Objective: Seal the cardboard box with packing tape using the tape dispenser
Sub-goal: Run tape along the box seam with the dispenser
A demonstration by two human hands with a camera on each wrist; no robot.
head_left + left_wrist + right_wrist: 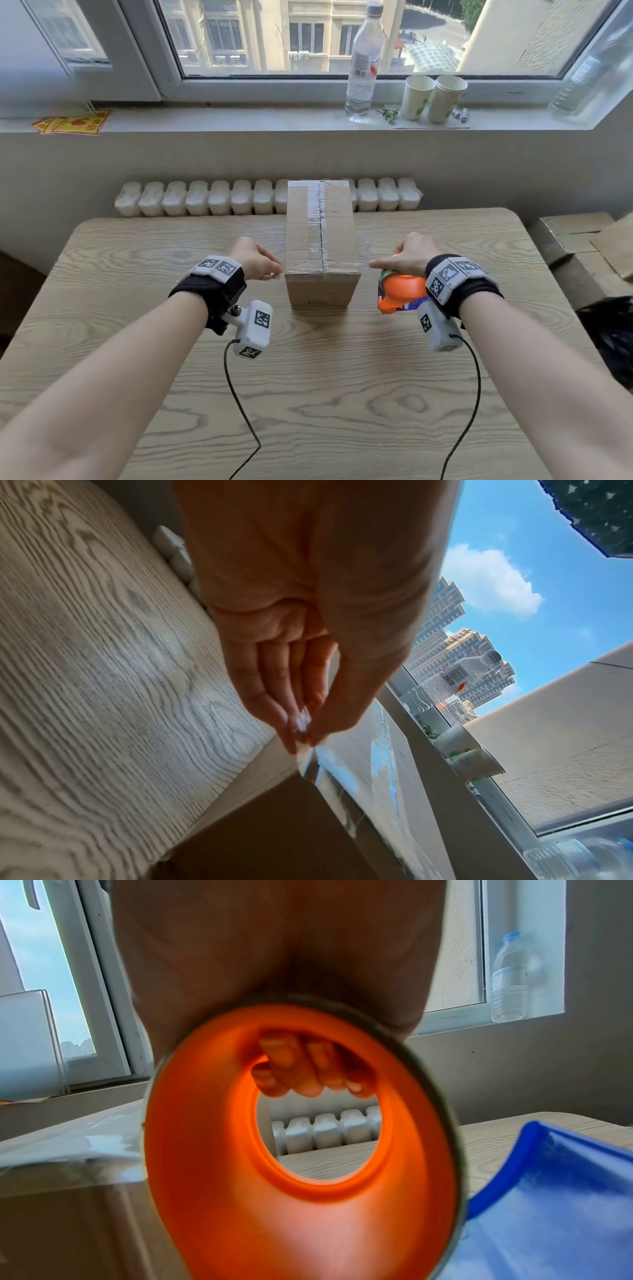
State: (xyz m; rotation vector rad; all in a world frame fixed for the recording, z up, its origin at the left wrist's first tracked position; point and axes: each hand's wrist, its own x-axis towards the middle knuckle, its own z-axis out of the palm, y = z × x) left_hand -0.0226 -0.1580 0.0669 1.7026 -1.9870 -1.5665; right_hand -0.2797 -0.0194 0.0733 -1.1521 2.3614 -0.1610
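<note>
While cardboard box (322, 240) stood centre frame, left hand (255, 260) pinched packing tape (322, 269) end; right hand (407, 255) gripped tape dispenser (399, 294). Step, judged: cross-strip over near edge. Next: press down, cut.

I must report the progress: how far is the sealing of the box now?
Done: clear tape already covers the long top seam of the cardboard box. In hand: the left hand pinches the tape end; the right hand holds the tape dispenser, stretching a strip across the near edge. Left: press down, cut.
</note>
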